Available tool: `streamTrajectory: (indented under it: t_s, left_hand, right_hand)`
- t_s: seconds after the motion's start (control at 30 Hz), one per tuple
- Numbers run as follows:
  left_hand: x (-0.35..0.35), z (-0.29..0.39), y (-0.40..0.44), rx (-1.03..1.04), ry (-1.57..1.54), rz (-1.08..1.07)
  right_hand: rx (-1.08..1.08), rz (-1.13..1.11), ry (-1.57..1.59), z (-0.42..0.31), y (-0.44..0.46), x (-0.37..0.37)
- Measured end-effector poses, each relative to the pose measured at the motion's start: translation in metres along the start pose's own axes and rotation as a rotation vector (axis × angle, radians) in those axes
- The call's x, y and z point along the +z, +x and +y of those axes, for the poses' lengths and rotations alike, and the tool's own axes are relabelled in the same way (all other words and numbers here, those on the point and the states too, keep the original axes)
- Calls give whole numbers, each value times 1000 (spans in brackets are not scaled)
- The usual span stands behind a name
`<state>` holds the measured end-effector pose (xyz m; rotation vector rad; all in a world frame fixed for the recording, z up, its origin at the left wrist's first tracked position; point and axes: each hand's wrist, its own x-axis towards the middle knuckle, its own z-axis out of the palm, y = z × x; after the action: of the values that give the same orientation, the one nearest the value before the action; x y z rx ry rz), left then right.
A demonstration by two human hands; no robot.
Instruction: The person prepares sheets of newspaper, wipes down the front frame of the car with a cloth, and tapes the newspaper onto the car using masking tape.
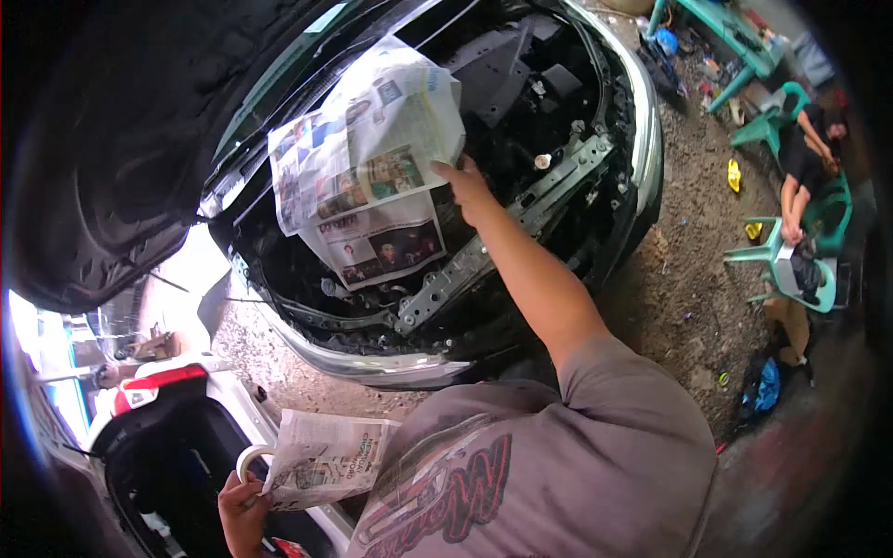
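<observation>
My right hand [468, 191] reaches over the open engine bay and pinches the edge of a large newspaper sheet [377, 139]. This sheet spreads across the windshield side of the bay, with a second newspaper page [386, 249] showing beneath it. Down at the lower left, my left hand [242, 511] is closed on a smaller folded newspaper [326, 456]. A roll of masking tape [249, 458] sits at the same hand, against the paper's edge. Which fingers hold the tape is hard to see.
The raised hood [112, 121] hangs at upper left. A metal crossbar [502, 232] spans the car's front. A white vehicle part with a red light [163, 377] stands at lower left. On the right, a person [807, 167] sits among green chairs [828, 214] near a green table [735, 42].
</observation>
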<state>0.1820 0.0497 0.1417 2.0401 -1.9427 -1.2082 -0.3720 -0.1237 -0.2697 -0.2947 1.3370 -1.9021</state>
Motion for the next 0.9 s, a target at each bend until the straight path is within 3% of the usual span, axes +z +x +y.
streamTrajectory:
  t_s: [0.07,0.1,0.17,0.3,0.4,0.47,0.53,0.67,0.73,0.8,0.9]
  left_hand:
    - [17,55,1,-72,107,39]
    - [1,22,7,-89,152,27]
    - [17,57,8,-74,170,37]
    - [40,98,12,-55,234,62]
    - [40,100,13,-85,327,44]
    - [31,81,16,88,373,25]
    - [38,88,15,24,376,46]
    - [56,119,8,-5,366,48]
    - [51,107,7,-24,365,32]
    - [37,79,10,104,356,27]
    - [70,100,11,88,346,187]
  right_hand:
    - [69,-154,10,16,19,18]
    - [74,-136,27,9,15,28]
    - [131,115,-597,-20,-2,50]
    - [117,-7,-616,-31,6,74]
    - [-166,-186,-970,-38,6,97]
    - [41,41,-668,-40,4,123]
    - [-139,145,-929,-51,-11,146]
    - [-207,-54,-696,-45,-26,180]
    - [-181,-118,-725,-44,-39,204]
    - [-455,-209,-856,-39,-59,228]
    - [-514,-426,-627,-80,-110,229]
